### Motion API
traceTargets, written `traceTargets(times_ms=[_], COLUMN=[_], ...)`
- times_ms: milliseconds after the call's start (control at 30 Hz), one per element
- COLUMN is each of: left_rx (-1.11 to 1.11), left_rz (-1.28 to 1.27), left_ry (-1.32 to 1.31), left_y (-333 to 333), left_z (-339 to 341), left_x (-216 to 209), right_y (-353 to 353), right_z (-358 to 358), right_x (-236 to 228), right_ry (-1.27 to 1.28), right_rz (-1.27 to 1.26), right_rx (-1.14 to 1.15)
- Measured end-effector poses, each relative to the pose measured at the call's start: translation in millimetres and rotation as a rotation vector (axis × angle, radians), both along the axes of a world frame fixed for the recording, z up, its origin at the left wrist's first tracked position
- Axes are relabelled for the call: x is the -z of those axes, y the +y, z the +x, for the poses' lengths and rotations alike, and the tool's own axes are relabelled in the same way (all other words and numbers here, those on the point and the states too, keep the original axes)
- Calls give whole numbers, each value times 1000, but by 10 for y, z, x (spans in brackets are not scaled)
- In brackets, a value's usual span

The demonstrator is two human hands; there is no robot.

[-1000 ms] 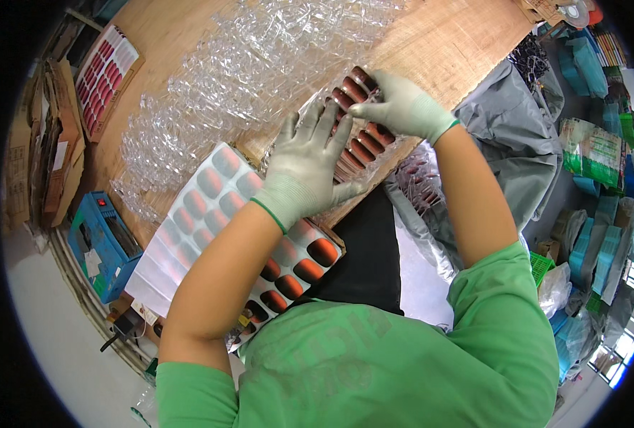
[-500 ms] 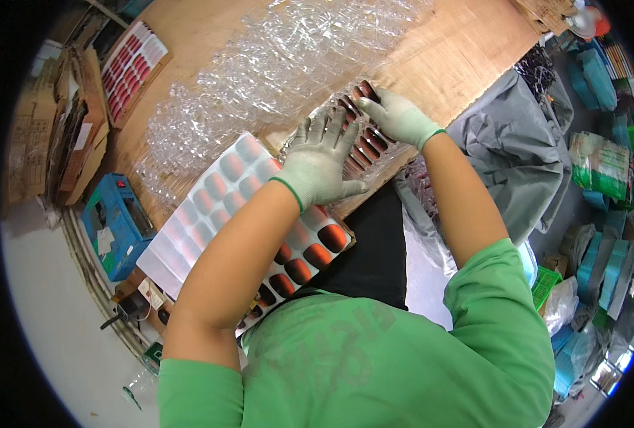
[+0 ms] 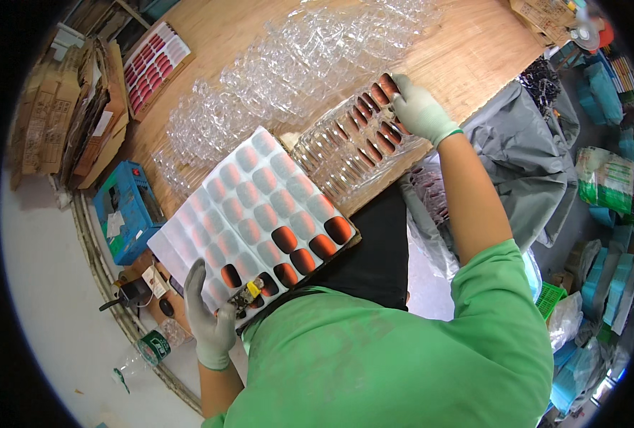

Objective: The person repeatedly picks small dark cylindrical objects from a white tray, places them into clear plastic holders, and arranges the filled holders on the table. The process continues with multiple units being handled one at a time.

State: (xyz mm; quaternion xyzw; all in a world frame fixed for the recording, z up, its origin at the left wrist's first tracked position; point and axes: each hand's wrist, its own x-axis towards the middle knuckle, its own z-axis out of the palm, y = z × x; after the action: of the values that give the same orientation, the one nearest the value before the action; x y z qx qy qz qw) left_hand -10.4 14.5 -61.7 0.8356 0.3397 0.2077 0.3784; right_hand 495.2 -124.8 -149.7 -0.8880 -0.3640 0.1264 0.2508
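Several dark pieces [image 3: 363, 108] in a clear tray [image 3: 324, 165], right hand [image 3: 418, 113] touching them, its grip I cannot tell from my feed, left hand [image 3: 213, 328] at a small tool [image 3: 245, 296], fingers apart.

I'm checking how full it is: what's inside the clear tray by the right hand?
Dark orange-brown pieces sit in two rows toward the right end of the tray. Whatever the right hand covers there can't be seen.
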Motion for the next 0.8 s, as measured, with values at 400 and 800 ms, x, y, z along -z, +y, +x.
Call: traceTargets(times_ms=[400, 800], left_rx=[232, 155], left_rz=[-84, -123], left_ry=[-135, -46], left_y=[65, -179], left_z=[153, -93], left_x=[-33, -137], right_y=[3, 247], right_z=[-27, -313], right_x=[237, -76], right_ry=[-46, 154], right_rz=[-187, -167], right_rx=[40, -25])
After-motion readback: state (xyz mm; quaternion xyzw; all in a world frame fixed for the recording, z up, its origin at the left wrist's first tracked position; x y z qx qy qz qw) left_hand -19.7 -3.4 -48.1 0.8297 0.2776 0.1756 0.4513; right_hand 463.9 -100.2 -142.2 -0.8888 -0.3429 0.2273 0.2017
